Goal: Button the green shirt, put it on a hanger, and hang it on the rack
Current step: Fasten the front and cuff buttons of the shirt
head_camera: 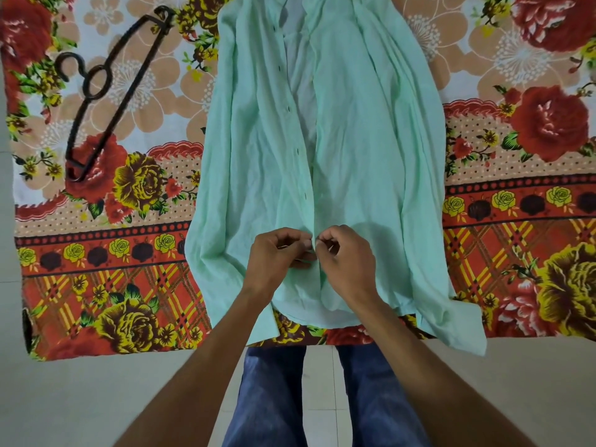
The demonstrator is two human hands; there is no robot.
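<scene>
The pale green shirt (354, 150) lies flat, front up, on a flowered blanket, collar far from me and hem near. Its front stands apart from the collar down to around the middle, with small dark buttons along the left placket. My left hand (277, 253) pinches the left placket edge near the hem. My right hand (346, 253) pinches the right placket edge against it, fingertips of both hands meeting at the shirt's centre line. A black plastic hanger (106, 91) lies on the blanket at the upper left, well apart from the shirt. No rack is in view.
The flowered blanket (96, 253) covers a raised surface whose near edge runs just above my legs. Pale tiled floor (80, 408) lies below it. My jeans-clad legs (274, 398) stand against the edge. The right sleeve cuff (464, 330) hangs over that edge.
</scene>
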